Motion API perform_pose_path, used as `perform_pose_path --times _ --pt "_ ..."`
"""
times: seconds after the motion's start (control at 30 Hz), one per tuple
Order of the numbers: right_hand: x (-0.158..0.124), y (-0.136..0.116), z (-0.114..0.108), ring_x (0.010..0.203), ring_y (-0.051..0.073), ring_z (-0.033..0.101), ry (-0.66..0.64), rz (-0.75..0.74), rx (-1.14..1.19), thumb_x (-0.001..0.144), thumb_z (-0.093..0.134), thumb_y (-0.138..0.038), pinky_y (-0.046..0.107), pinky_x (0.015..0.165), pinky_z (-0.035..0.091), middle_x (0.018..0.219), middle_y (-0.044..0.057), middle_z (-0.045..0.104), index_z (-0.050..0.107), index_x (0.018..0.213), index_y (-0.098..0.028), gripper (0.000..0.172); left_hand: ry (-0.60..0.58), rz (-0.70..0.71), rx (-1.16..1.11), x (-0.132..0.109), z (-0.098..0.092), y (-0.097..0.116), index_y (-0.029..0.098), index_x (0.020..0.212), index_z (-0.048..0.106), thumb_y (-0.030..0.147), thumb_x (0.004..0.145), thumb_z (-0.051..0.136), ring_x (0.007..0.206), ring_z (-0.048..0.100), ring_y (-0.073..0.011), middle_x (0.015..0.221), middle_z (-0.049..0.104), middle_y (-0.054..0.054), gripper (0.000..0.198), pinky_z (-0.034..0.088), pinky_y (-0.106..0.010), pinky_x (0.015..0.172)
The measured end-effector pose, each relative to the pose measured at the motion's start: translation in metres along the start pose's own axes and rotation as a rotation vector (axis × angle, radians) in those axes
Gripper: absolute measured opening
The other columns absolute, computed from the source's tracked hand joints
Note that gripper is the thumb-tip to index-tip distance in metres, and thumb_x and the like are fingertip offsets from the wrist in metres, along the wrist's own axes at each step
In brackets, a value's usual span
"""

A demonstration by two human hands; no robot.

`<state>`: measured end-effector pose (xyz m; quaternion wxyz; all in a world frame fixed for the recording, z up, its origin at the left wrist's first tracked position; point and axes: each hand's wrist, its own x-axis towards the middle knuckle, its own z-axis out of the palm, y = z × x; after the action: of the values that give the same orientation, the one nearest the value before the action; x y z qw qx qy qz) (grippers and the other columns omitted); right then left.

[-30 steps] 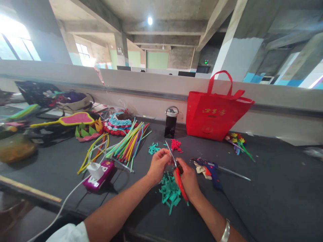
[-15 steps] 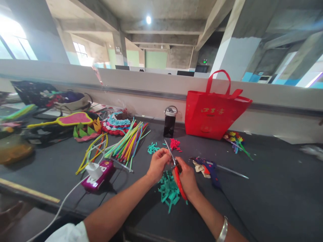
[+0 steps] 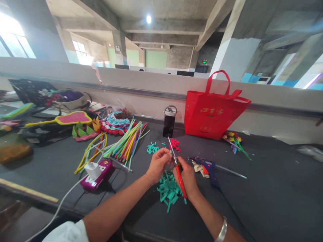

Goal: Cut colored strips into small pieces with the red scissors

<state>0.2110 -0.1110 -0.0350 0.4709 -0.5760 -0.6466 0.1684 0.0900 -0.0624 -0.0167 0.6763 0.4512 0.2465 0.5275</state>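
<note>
My right hand (image 3: 186,176) is wrapped round a pair of red-handled scissors (image 3: 179,178), whose blades point away from me. Close by on the left, the fingers of my left hand (image 3: 159,164) are pinched together beside the blades. A tiny bit of green shows at those fingertips; most of it is hidden. Beneath both hands lies a loose pile of green strips (image 3: 168,193). Just beyond the fingers are a small heap of red pieces (image 3: 174,144) and a heap of small teal pieces (image 3: 152,148).
A blue glue gun (image 3: 210,171) lies right of my hands. Behind stand a dark bottle (image 3: 169,122) and a red bag (image 3: 209,116). Leftward are a bundle of coloured stems (image 3: 127,143) and a purple power strip (image 3: 97,176) with a white cable.
The scissors have turned slightly, their tips moving a little right and up. Both hands stay in nearly the same place, and the left fingers remain pinched.
</note>
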Motion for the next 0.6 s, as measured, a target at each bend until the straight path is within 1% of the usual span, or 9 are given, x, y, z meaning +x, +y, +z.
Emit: perform_pose_path --times 0.1,0.23,0.33,0.43,0.53,0.6 --pt "0.001 0.0 -0.002 0.057 0.011 0.056 0.023 -0.002 -0.017 0.076 0.044 -0.017 0.019 0.057 0.041 0.069 -0.002 0.063 0.061 0.101 -0.018 0.03 -0.009 0.024 -0.052 0.002 -0.003 0.004 0.018 0.075 0.057 0.023 0.072 0.066 0.055 0.05 -0.0098 0.056 0.052 0.005 0.011 0.043 -0.025 0.062" --pt "0.003 0.003 -0.005 0.064 0.014 0.06 0.06 -0.001 -0.066 0.079 0.045 -0.022 0.02 0.061 0.044 0.072 0.0 0.067 0.063 0.105 -0.018 0.031 0.004 -0.014 -0.081 0.005 -0.006 0.009 0.017 0.076 0.057 0.025 0.071 0.068 0.059 0.054 -0.0096 0.074 0.062 0.001 0.014 0.043 -0.025 0.062" --pt "0.004 0.005 -0.009 0.066 0.015 0.063 0.064 0.011 -0.089 0.081 0.046 -0.025 0.022 0.064 0.045 0.074 0.001 0.068 0.063 0.107 -0.018 0.031 0.008 0.004 -0.043 0.007 -0.008 0.011 0.017 0.075 0.057 0.026 0.072 0.069 0.058 0.055 -0.01 0.075 0.063 -0.001 0.016 0.043 -0.024 0.06" --pt "0.007 0.007 -0.013 0.071 0.018 0.064 0.081 0.04 -0.13 0.082 0.046 -0.026 0.024 0.067 0.046 0.076 0.003 0.069 0.063 0.108 -0.019 0.031 0.101 0.102 0.128 0.012 -0.013 0.013 0.016 0.074 0.058 0.025 0.07 0.07 0.057 0.054 -0.0094 0.068 0.062 0.001 0.015 0.041 -0.022 0.059" --pt "0.009 0.008 -0.016 0.074 0.019 0.065 0.075 0.066 -0.21 0.081 0.048 -0.025 0.024 0.068 0.046 0.078 0.003 0.07 0.065 0.106 -0.022 0.03 0.208 0.187 0.319 0.022 -0.025 0.014 0.016 0.07 0.06 0.023 0.065 0.073 0.054 0.052 -0.0089 0.061 0.059 0.003 0.016 0.039 -0.02 0.055" --pt "0.01 0.008 -0.018 0.075 0.019 0.066 0.069 0.085 -0.273 0.08 0.051 -0.026 0.025 0.068 0.045 0.079 0.003 0.071 0.066 0.105 -0.023 0.029 0.257 0.215 0.365 0.03 -0.035 0.014 0.016 0.073 0.062 0.021 0.062 0.075 0.053 0.053 -0.0092 0.063 0.061 0.003 0.017 0.04 -0.021 0.055"
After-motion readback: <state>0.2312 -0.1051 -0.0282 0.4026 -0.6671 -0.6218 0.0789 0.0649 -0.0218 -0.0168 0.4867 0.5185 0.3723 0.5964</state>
